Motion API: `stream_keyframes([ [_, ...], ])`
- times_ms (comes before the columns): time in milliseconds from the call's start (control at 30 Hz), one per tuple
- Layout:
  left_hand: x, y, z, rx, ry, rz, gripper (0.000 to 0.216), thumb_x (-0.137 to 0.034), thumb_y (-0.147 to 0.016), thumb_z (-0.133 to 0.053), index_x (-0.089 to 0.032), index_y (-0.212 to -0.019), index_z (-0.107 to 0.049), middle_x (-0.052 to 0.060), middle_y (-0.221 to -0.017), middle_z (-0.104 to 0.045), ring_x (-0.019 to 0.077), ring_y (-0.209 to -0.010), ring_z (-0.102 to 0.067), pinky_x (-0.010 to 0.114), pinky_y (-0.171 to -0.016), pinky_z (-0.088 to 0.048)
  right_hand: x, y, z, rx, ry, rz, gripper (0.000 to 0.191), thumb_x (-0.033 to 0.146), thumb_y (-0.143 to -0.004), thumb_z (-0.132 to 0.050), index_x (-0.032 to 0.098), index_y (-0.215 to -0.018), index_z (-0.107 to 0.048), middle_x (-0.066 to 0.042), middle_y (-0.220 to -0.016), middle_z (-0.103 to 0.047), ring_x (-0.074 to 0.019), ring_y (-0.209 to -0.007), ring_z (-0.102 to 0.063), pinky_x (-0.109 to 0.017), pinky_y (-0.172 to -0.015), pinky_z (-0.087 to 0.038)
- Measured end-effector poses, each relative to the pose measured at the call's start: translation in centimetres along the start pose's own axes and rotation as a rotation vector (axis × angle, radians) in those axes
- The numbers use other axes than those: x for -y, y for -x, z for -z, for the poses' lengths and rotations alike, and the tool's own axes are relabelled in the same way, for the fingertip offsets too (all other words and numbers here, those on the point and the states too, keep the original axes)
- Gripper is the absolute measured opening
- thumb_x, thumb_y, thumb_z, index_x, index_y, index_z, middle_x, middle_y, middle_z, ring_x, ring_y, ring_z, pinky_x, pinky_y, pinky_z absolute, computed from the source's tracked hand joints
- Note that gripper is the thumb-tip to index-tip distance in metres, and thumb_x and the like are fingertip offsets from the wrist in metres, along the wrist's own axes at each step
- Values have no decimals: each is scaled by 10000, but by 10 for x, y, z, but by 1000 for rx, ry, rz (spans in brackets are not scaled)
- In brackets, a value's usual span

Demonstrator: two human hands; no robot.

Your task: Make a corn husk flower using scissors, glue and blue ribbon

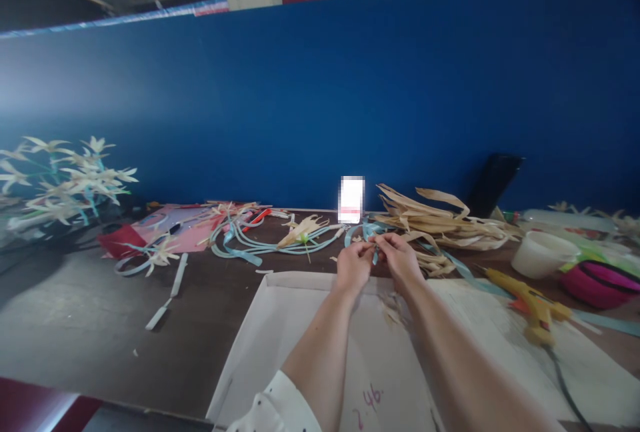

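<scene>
My left hand [353, 264] and my right hand [397, 255] meet above the far edge of a white cardboard sheet [290, 332]. Both are closed in a pinch on a light blue ribbon [367, 231] with a bit of dried husk, and their fingertips touch each other. The ribbon loops up from the table just beyond my fingers. Small husk scraps [391, 309] lie on the cardboard under my right wrist. A pile of dried corn husks [440, 219] sits just behind and to the right of my hands.
A yellow glue gun [530, 302] lies on the right with its cable running toward me. A white cup [540, 253] and a pink bowl [597, 282] stand at far right. Blue ribbon loops [250, 239], pink paper [170, 232] and finished husk flowers [65, 182] lie at left. A blue wall [320, 99] backs the table.
</scene>
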State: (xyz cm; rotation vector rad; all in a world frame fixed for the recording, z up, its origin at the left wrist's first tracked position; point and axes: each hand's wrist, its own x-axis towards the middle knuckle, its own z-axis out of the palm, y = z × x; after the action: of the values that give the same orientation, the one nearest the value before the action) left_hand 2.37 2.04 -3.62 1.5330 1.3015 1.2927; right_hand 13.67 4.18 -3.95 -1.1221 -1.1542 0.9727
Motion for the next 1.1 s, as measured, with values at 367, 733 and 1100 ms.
stream_keyframes([
  [367,-1,1,-1,-41,17,61,248,-358,-772,-554,-190,-868,-708,14,-656,-642,125,-574,-553,227,-554,-411,4,2,-2,-1,-73,-98,323,486,-608,-684,188,-728,-652,43,-436,-462,-98,-367,-354,-236,-362,-235],
  [733,-4,3,-1,-38,34,79,228,-315,-777,-548,-177,-880,-697,26,-685,-659,134,-601,-580,240,-594,-438,18,8,-1,35,-157,-204,325,405,-636,-654,185,-869,-706,4,-570,-583,-114,-430,-415,-231,-366,-255],
  [1100,-9,5,1,-10,87,99,180,-271,-779,-545,-180,-805,-698,22,-690,-671,123,-591,-581,225,-576,-436,20,7,-1,178,-281,-379,472,555,-798,-488,150,-969,-660,-44,-636,-616,-119,-458,-484,-215,-382,-348],
])
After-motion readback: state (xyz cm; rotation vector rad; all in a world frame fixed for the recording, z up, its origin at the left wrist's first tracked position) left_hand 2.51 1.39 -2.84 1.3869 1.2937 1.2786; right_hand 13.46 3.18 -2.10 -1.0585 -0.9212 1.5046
